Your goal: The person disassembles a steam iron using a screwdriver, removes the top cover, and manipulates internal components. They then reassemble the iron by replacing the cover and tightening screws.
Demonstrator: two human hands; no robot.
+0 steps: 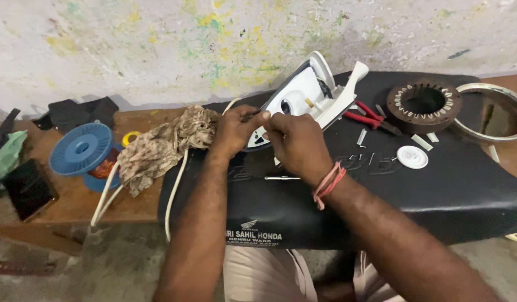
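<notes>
A white clothes iron lies tilted on its side on a black padded seat, its opened rear end facing me. My left hand pinches a thin dark tool or wire at the iron's rear edge. My right hand, with a red thread band on the wrist, meets it there, fingertips closed on the same small part. What exactly sits between the fingers is hidden. The iron's white cord runs down to the left past a crumpled patterned rag.
Red-handled pliers, a dark ring-shaped motor stator, a white round cap, small screws and a thin metal rod lie on the seat. A metal ring sits far right. A blue wire spool, a phone and dark cloth rest on the wooden bench.
</notes>
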